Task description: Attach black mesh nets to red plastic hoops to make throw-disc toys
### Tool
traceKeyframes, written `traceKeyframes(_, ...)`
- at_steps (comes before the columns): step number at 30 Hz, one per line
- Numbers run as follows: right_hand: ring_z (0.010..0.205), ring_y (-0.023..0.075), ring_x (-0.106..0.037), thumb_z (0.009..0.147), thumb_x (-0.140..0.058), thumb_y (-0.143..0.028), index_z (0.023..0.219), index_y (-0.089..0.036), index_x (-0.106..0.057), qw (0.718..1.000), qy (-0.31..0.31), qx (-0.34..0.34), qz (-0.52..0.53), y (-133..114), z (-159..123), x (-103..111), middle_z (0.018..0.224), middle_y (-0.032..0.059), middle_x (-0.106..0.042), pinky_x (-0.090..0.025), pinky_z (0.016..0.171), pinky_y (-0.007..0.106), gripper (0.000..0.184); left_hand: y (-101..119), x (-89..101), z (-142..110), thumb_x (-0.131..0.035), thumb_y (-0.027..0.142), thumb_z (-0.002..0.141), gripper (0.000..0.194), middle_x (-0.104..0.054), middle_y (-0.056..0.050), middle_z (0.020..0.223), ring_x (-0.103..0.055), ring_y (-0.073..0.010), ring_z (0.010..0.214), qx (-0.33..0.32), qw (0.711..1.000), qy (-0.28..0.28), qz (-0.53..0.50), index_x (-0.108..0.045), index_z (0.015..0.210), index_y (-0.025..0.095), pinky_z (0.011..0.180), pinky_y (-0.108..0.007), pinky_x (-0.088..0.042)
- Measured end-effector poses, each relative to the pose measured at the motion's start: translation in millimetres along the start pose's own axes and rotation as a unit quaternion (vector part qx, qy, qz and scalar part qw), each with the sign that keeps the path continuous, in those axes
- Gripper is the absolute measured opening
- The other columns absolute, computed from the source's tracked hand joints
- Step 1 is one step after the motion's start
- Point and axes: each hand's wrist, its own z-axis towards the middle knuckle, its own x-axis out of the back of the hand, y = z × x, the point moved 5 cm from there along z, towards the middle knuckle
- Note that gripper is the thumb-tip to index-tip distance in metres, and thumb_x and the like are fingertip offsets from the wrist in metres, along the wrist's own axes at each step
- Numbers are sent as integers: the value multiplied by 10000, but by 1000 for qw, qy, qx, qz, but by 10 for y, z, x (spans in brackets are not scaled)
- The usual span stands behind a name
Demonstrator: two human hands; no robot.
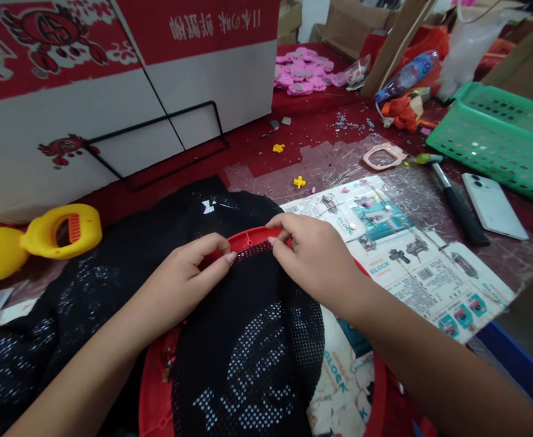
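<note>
Black mesh fabric (248, 315) with a light pattern showing through its holes lies across a red plastic ring-shaped frame (157, 388). At the frame's far side, my left hand (203, 264) pinches the fabric's top edge between thumb and index finger. A short way to the right, my right hand (307, 249) pinches the same edge, its index finger touching the red rim. Between the two hands the edge is drawn fairly straight. More black fabric (112, 261) spreads to the left and behind the frame.
A large red and white carton (193, 79) stands at the back left. Yellow plastic parts (66, 233) lie at left. Printed cardboard (407, 255), a black-handled hammer (458, 206), a phone (494, 206) and a green basket (498, 139) are at right. Pink pieces (303, 70) are piled behind.
</note>
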Motion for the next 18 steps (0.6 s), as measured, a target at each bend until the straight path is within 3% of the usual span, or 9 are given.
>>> traceKeyframes(11,800,171,-600,821,-495,-124,1001,-153,-628,999,-19,32,-36,43,-44,-32,863,42,-678,-411,714,278,226,-58,-21,-5,-493,498,867,278,-489,42,723,-446,-129,654,4,1000,5,-19,-555,821,231,565,-224,-365)
traceKeyframes(15,790,166,-589,827,-530,-183,916,-139,-641,999,-14,22,-36,49,-87,91,844,51,-664,-416,700,277,149,-104,-49,-1,-591,482,810,266,-525,40,734,-463,-118,631,32,991,41,-124,-539,869,227,536,-205,-362)
traceKeyframes(18,649,157,-560,824,-574,-286,755,-144,-667,995,-64,-15,-80,84,-146,234,711,53,-640,-392,599,284,183,-105,-98,-15,-615,499,781,380,-575,34,775,-540,-133,627,41,981,64,-179,-471,1031,252,540,-219,-415)
